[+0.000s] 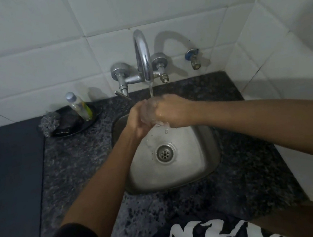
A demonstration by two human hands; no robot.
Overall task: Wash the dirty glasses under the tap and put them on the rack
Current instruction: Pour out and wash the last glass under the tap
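Observation:
Both hands meet over the steel sink (199,164), right under the running chrome tap (143,59). Between them is what looks like a small clear glass (149,113), wet and glinting, mostly hidden by fingers and water. My left hand (136,121) curls round it from the left. My right hand (171,112) wraps it from the right, fingers folded over it. The stream lands on the hands and spills down into the basin near the drain (164,153). No rack shows in this view.
A dark speckled granite counter (80,156) surrounds the sink. At the back left a black dish (83,127) holds a steel scourer (49,122) and a small soap bottle (79,106). A dark mat (8,181) lies on the left. White tiled walls close in behind and to the right.

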